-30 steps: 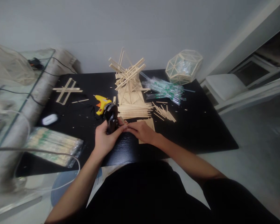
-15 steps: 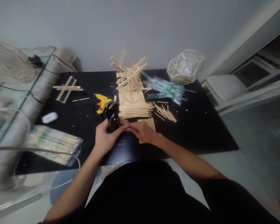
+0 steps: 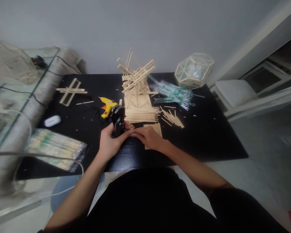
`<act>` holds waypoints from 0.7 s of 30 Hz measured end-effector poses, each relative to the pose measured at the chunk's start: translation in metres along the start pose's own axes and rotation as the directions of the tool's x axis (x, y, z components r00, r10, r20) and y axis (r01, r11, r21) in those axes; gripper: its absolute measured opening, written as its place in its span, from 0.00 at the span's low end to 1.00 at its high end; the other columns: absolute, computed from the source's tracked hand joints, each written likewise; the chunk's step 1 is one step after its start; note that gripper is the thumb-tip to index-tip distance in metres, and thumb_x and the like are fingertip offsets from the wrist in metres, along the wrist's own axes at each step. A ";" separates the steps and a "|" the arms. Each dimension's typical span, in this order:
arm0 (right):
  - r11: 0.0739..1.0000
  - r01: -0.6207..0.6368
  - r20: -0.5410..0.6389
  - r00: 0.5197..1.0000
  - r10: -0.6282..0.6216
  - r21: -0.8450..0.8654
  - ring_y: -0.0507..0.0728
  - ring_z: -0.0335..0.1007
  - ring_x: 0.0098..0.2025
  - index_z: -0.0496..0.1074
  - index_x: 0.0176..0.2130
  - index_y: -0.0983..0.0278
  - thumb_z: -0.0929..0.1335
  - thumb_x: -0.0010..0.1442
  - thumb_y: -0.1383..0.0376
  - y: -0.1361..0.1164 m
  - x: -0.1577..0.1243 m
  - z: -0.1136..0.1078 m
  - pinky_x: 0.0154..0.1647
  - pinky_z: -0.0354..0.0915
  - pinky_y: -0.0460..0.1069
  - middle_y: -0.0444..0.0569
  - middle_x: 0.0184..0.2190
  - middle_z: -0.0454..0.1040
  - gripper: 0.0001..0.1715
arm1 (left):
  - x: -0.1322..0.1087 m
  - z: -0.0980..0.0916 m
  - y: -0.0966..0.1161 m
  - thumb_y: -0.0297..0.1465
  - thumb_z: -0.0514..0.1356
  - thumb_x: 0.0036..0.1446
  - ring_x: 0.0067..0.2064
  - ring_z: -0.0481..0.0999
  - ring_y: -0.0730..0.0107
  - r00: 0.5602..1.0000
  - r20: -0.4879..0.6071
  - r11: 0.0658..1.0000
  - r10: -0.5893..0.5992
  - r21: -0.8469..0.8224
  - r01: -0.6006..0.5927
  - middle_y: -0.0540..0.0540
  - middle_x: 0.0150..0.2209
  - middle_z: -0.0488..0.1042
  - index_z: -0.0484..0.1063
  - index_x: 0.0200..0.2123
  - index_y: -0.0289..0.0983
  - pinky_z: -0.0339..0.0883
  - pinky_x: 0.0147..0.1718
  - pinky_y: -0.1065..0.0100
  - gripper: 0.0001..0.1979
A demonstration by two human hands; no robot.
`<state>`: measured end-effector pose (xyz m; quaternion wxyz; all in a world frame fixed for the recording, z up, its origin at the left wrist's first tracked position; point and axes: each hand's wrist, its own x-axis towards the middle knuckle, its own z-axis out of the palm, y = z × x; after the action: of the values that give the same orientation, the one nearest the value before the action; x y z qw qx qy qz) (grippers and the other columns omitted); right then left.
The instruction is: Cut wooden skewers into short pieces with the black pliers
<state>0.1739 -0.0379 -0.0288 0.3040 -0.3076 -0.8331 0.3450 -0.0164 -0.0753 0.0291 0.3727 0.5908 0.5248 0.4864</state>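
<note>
My left hand (image 3: 110, 142) is wrapped round a black device (image 3: 118, 121) with a rounded top, whose exact kind I cannot make out. Its thumb reaches right until it meets the fingertips of my right hand (image 3: 149, 137). Those right fingers are closed in a pinch; small pale stick ends (image 3: 132, 127) show just beyond them, but what is between the fingertips is hidden. Under the right hand lies a flat panel of wooden sticks (image 3: 157, 129). Behind the black device rests a yellow glue gun (image 3: 108, 106).
A stick structure (image 3: 137, 81) stands on a stick base at the back. Loose short sticks (image 3: 173, 118) and plastic wrappers (image 3: 174, 94) lie to its right, near a faceted stick frame (image 3: 194, 71). At left are crossed sticks (image 3: 71, 91), a white case (image 3: 52, 121) and packed chopsticks (image 3: 55, 149).
Both hands stay together in nearly the same place. A thin pale stick that stuck up beside the black device now shows only as small ends. The view has shifted slightly.
</note>
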 end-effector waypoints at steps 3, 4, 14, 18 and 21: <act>1.000 0.009 0.002 1.000 -0.009 -0.013 0.58 0.82 0.45 0.80 0.50 0.64 0.66 0.73 0.63 0.000 0.000 0.000 0.47 0.73 0.51 0.53 0.44 0.84 0.14 | 0.000 0.000 0.000 0.33 0.71 0.54 0.40 0.83 0.64 1.000 -0.012 1.000 0.002 0.002 -0.002 0.47 0.36 0.82 0.77 0.33 0.36 0.78 0.46 0.61 0.08; 1.000 0.010 0.002 1.000 -0.009 -0.023 0.57 0.82 0.44 0.80 0.49 0.64 0.66 0.74 0.63 0.000 0.000 0.000 0.46 0.72 0.51 0.52 0.43 0.84 0.14 | 0.000 0.001 0.000 0.33 0.71 0.54 0.40 0.83 0.64 1.000 -0.010 1.000 0.002 0.002 -0.002 0.47 0.36 0.82 0.77 0.33 0.36 0.78 0.46 0.61 0.08; 0.999 0.037 -0.009 0.999 -0.038 -0.030 0.56 0.82 0.42 0.80 0.48 0.65 0.65 0.74 0.62 0.002 -0.002 0.001 0.44 0.73 0.50 0.52 0.43 0.84 0.15 | -0.001 -0.001 -0.001 0.36 0.71 0.55 0.40 0.83 0.64 1.000 0.001 0.998 0.001 0.057 -0.001 0.47 0.38 0.83 0.78 0.35 0.36 0.77 0.46 0.62 0.10; 0.999 0.043 -0.028 0.999 -0.044 -0.020 0.57 0.83 0.44 0.80 0.49 0.64 0.65 0.74 0.62 0.003 -0.002 0.004 0.48 0.75 0.51 0.52 0.44 0.85 0.15 | -0.005 -0.015 0.007 0.40 0.67 0.60 0.41 0.81 0.64 1.000 0.021 0.970 0.011 0.241 -0.016 0.47 0.41 0.83 0.78 0.41 0.38 0.75 0.45 0.64 0.12; 0.999 0.042 -0.056 0.998 -0.043 -0.017 0.58 0.83 0.47 0.81 0.48 0.63 0.65 0.74 0.62 0.005 -0.002 0.007 0.52 0.75 0.53 0.51 0.45 0.85 0.14 | -0.011 -0.035 0.014 0.42 0.62 0.64 0.41 0.81 0.64 1.000 0.013 0.891 0.009 0.454 -0.014 0.48 0.41 0.82 0.76 0.45 0.40 0.74 0.44 0.65 0.13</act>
<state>0.1720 -0.0392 -0.0368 0.3321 -0.3015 -0.8333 0.3231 -0.0461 -0.0904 0.0486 0.2243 0.6672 0.6183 0.3495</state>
